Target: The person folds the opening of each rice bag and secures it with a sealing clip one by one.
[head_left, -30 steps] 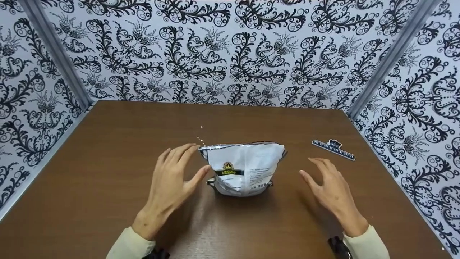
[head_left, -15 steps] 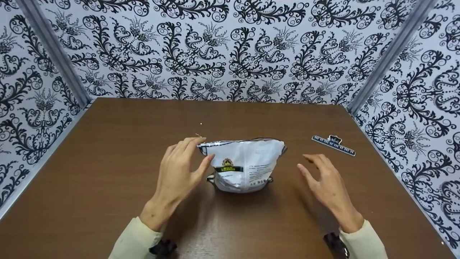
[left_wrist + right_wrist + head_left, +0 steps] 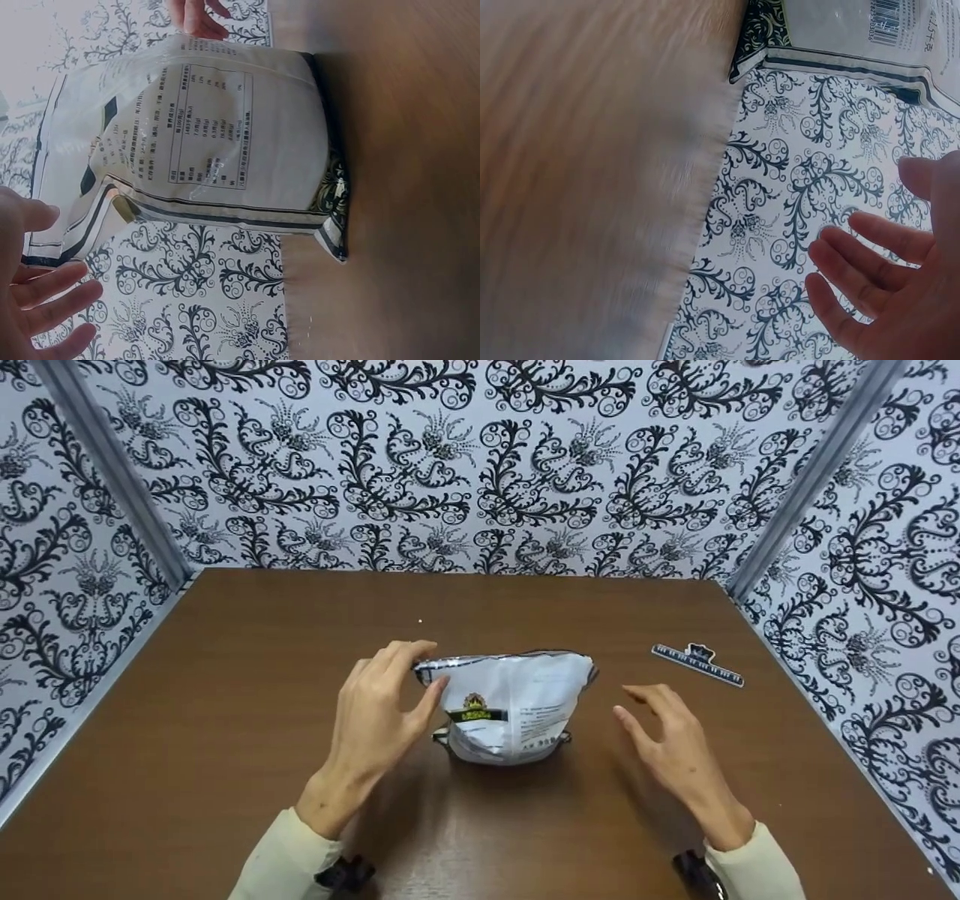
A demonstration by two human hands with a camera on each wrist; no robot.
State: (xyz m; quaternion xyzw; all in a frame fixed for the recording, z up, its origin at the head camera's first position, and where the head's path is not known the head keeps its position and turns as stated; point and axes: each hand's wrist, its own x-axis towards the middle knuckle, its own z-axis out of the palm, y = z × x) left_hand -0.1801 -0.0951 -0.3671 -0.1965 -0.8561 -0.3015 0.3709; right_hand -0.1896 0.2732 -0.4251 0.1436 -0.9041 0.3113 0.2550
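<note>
A white printed plastic bag of rice (image 3: 517, 705) stands upright at the middle of the table, its wide top edge facing up. My left hand (image 3: 379, 712) is at the bag's upper left corner, thumb in front and fingers behind. In the left wrist view that hand's fingers (image 3: 60, 289) are spread apart around the corner of the bag (image 3: 225, 135), not curled onto it. To the right of the bag, my right hand (image 3: 671, 750) hovers with relaxed fingers and a gap to the bag. The right wrist view shows its fingers (image 3: 862, 262) holding nothing.
A long clip (image 3: 697, 664) with a piano-key pattern lies on the brown table (image 3: 225, 720), beyond my right hand. One white speck (image 3: 420, 621) lies behind the bag. Patterned walls (image 3: 480, 472) close off the back and both sides.
My left hand has moved forward and right, up to the bag's upper corner. The right hand has shifted slightly left, towards the bag. The bag and the clip stay put.
</note>
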